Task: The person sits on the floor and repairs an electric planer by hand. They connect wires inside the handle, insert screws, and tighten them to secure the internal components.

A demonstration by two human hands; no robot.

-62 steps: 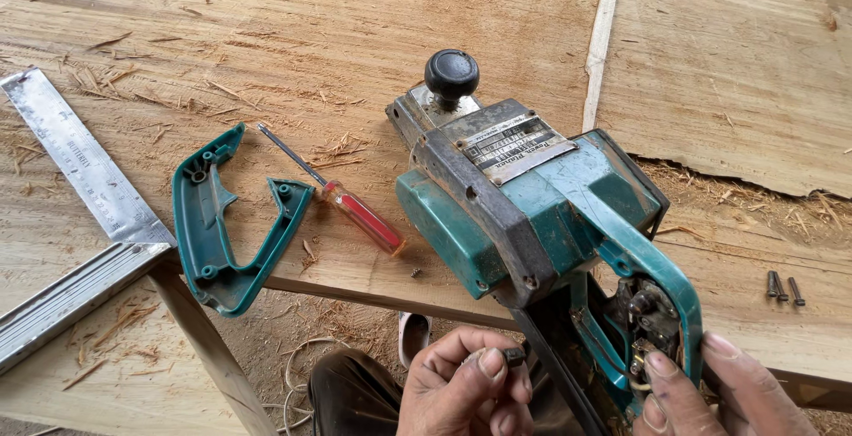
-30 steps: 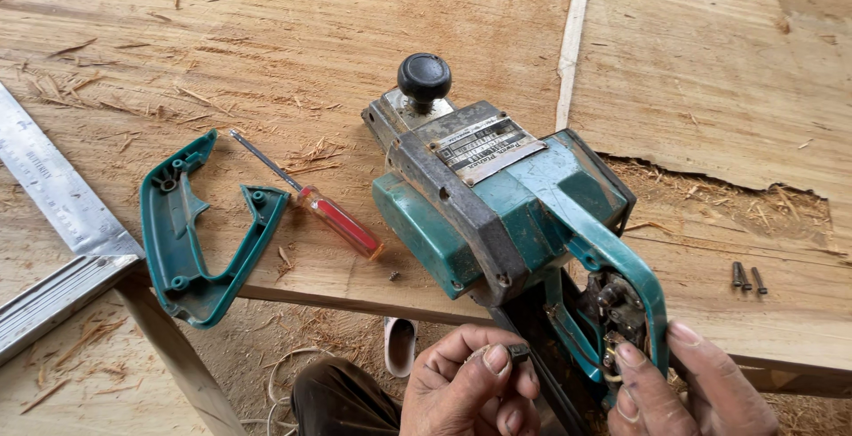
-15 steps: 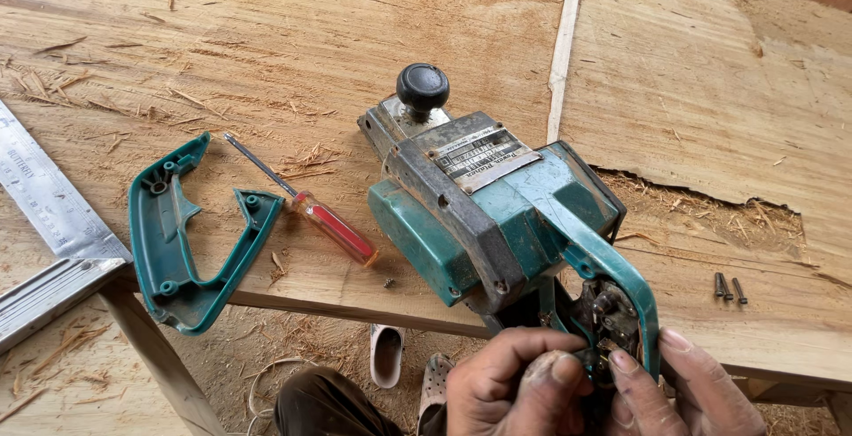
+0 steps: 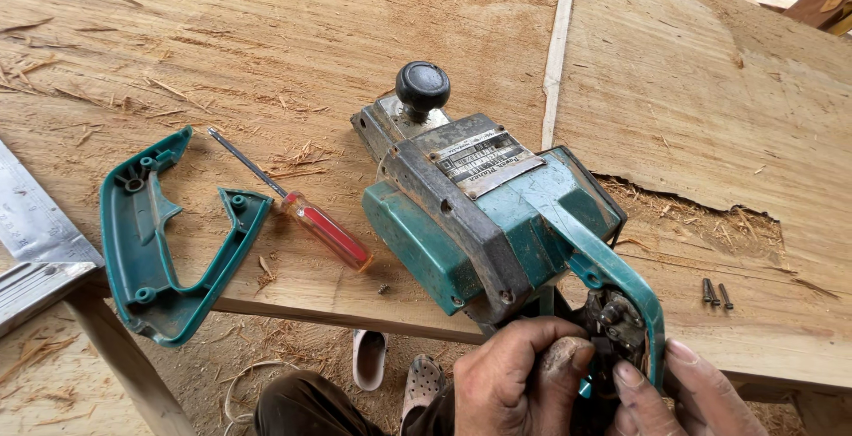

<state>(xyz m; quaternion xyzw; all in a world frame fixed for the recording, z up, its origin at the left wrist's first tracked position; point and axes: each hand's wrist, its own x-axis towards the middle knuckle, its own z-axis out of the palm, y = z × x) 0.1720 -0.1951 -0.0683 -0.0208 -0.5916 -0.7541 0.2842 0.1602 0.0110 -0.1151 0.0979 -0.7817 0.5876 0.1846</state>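
A teal electric planer [image 4: 484, 223] with a black knob [image 4: 422, 86] rests on the plywood bench [image 4: 266, 63], its open handle hanging over the near edge. My left hand [image 4: 519, 378] grips the bottom of that handle, thumb pressed against the exposed switch parts [image 4: 612, 321]. My right hand [image 4: 674, 392] touches the handle's right side with its fingertips. The removed teal handle cover [image 4: 151, 241] lies inside-up at the left. A red-handled screwdriver [image 4: 306, 210] lies between cover and planer.
Two dark screws [image 4: 715, 293] lie on the bench right of the planer, and a tiny screw [image 4: 382, 289] near the screwdriver tip. A metal square [image 4: 40, 241] sits at the left edge. Sandals [image 4: 390, 365] and wood shavings are on the ground below.
The view has shifted so everything sits lower and further left. My left hand has slid right onto the handle's switch area, beside my right hand.
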